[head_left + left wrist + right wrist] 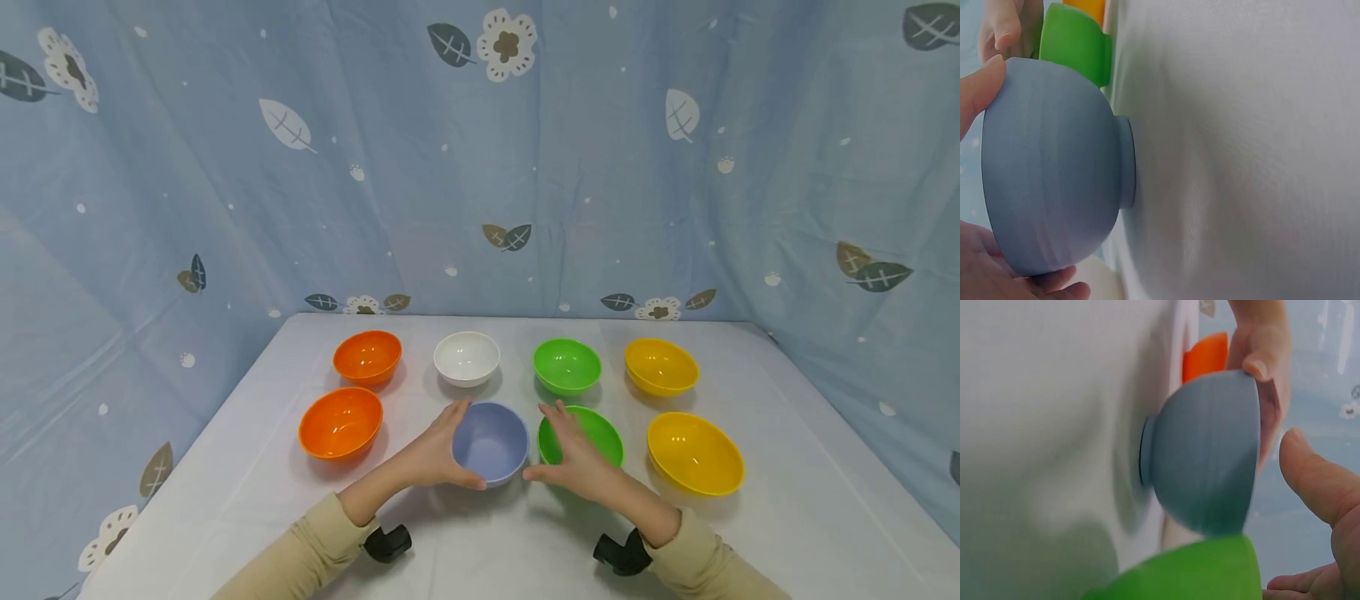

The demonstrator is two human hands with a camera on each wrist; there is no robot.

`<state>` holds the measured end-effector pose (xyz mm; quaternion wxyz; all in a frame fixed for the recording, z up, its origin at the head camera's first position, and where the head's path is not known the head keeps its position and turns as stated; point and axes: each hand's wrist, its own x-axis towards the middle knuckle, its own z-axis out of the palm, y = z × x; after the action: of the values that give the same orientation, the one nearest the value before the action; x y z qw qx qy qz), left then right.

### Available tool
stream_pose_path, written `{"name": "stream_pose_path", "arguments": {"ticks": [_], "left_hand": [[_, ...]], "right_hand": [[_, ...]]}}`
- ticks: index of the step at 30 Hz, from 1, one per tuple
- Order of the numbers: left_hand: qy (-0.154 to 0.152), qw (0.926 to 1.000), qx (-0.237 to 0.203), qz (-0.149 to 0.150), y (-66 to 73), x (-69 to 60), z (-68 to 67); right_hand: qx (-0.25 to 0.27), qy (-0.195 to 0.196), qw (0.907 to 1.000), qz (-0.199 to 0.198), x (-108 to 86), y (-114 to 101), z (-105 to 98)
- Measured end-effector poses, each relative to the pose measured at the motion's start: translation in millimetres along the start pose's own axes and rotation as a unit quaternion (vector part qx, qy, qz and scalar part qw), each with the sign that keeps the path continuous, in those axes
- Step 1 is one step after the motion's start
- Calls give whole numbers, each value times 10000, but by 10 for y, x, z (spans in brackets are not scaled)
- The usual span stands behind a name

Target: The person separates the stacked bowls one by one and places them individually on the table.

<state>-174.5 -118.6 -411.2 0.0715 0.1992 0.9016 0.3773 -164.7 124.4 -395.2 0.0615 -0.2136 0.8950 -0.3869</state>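
A periwinkle-blue bowl (491, 442) is upright in the front row. My left hand (438, 450) holds it from the left, thumb at the near side of the rim and fingers round the far side. In the left wrist view the blue bowl's wall (1054, 162) and foot show side-on; I cannot tell whether the foot touches the cloth. My right hand (577, 458) is spread, thumb apart from the fingers, just right of the blue bowl and holding nothing. It partly covers the front green bowl (600, 437). In the right wrist view its thumb (1316, 478) stands clear of the blue bowl.
Two orange bowls (341, 423) stand at left, two yellow bowls (696, 454) at right. A white bowl (467, 360) and another green bowl (567, 367) are in the back row. White cloth covers the table (480, 558); a blue patterned curtain (420, 167) hangs behind and beside it.
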Motion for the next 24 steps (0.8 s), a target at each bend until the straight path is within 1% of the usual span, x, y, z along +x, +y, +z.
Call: {"name": "stream_pose_path", "arguments": {"ticks": [3, 7, 10, 15, 24], "left_hand": [[36, 10000, 46, -80, -11, -27, -24], [64, 9998, 75, -171, -32, -56, -55], [85, 9996, 78, -254, -49, -75, -78], [130, 9994, 33, -322, -70, -105, -114], [175, 9991, 128, -353, -98, -154, -179]], "right_hand": [[-41, 5, 9999, 164, -29, 28, -73], [-318, 121, 9990, 277, -90, 86, -179], [-497, 344, 9981, 119, -145, 136, -259], [-571, 708, 9957, -183, -248, 210, -400], [-797, 977, 9919, -169, -447, 373, -736]]}}
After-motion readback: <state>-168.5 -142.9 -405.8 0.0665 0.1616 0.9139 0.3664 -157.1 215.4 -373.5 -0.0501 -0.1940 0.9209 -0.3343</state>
